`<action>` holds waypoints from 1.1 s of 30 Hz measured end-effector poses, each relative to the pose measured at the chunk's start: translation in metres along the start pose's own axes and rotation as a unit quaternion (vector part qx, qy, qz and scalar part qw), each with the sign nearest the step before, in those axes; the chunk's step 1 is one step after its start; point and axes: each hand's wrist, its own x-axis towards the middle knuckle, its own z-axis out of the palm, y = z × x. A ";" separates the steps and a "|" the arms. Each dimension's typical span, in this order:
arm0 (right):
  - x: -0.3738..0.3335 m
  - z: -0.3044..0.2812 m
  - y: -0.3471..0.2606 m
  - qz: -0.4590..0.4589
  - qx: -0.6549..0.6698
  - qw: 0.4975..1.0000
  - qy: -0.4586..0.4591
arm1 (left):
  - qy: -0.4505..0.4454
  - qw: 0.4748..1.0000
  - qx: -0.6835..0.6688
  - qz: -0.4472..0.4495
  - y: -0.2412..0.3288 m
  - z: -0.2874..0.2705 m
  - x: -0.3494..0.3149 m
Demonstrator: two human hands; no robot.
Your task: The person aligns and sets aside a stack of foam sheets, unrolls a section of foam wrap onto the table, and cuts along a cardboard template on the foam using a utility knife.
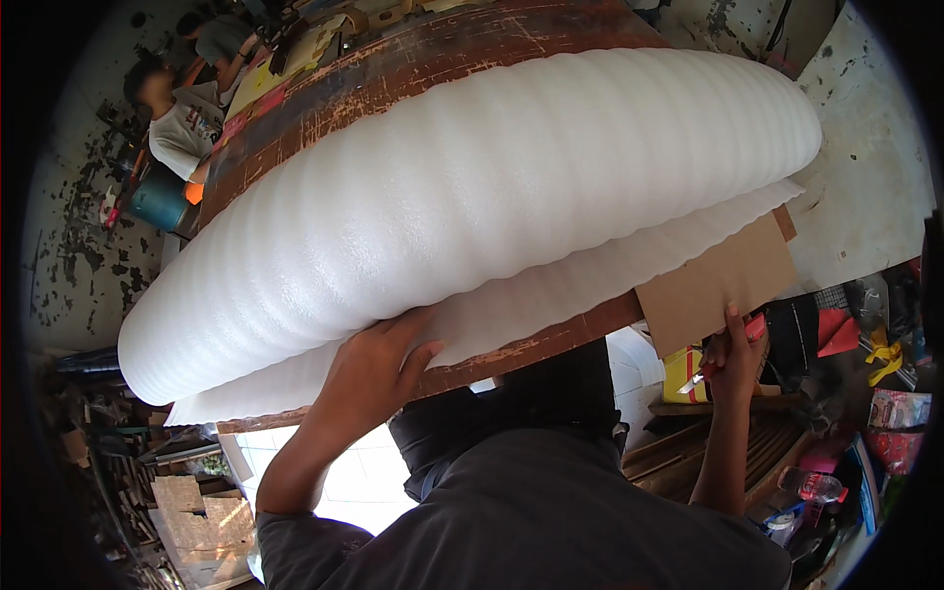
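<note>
A big roll of white foam sheet (511, 177) lies across the table, its loose flap (551, 300) spread along the near edge. My left hand (379, 366) rests where the roll meets the flap, fingers stretched out against the foam and thumb apart. The roll partly hides those fingertips. On the right, my right hand (730, 356) is closed around a red utility knife (754, 328), whose blade points down and left. The fingertips of that hand touch the lower edge of a brown cardboard sheet (723, 280), which juts out past the table edge.
The worn brown table (551, 334) runs under the foam. Two people (187, 123) are at the far left, beside a blue-green bucket (157, 205). Scrap wood and cardboard (197, 521) lie low on the left. At lower right are a plastic bottle (812, 485) and assorted clutter.
</note>
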 end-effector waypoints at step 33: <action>0.023 -0.039 -0.009 -0.032 0.154 0.986 0.047 | -0.088 0.974 0.210 0.000 -0.026 0.007 0.021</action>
